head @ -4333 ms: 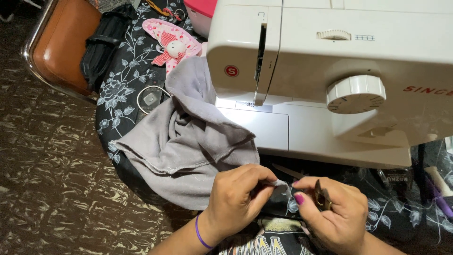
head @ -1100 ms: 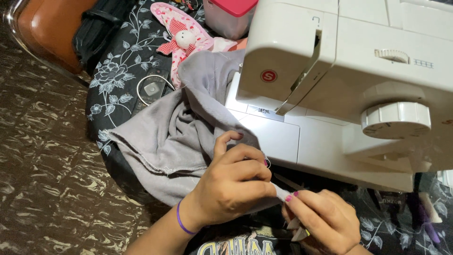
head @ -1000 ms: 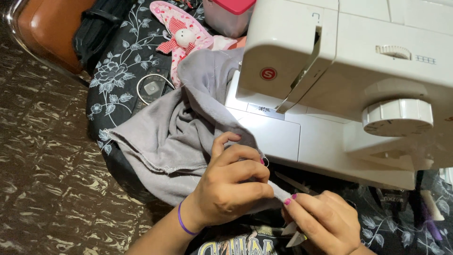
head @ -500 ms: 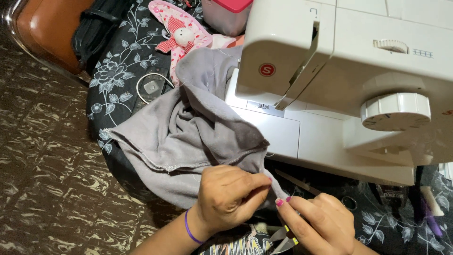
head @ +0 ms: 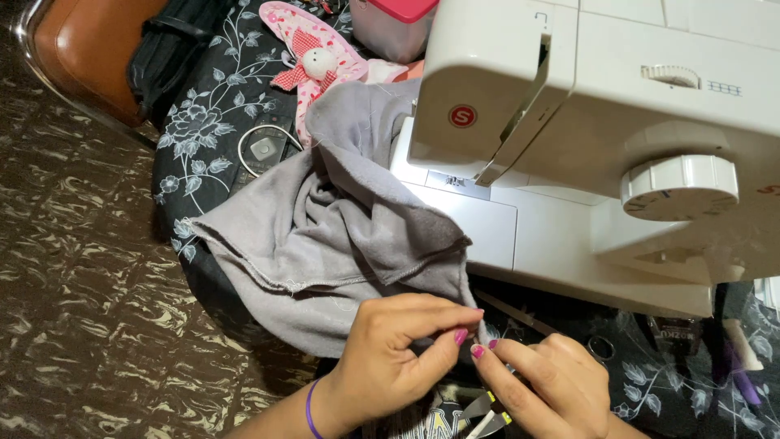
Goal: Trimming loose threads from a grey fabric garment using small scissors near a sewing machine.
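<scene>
Far out to the left of my left hand I see a brown chair seat (head: 85, 57) with a metal rim on the dark patterned floor (head: 73, 268), and just right of it a black bag (head: 175, 49). Still left and up from that hand, the black floral tablecloth (head: 203, 122) carries a small grey device with a white cable loop (head: 264, 150) and a pink rabbit-shaped pincushion (head: 313, 61). A pink-lidded plastic box (head: 390, 20) sits further up, beyond it.

The grey fleece fabric (head: 341, 236) is piled right above my left hand, running up under the arm of the white sewing machine (head: 601, 138); its lower corner hangs down to my fingertips. My left hand (head: 390, 358), purple band on the wrist, is closed narrow, thumb and forefinger pinching the fabric's lower edge. My right hand (head: 544, 390) is touching it fingertip to fingertip, also narrowed into a pinch on the same corner; I cannot tell if a thread or needle is in there, too small.

Just below and between the hands, two small metal tips with yellow marks (head: 487, 410) poke out. Machine's big white dial (head: 678, 183) is up and right of my right hand.
</scene>
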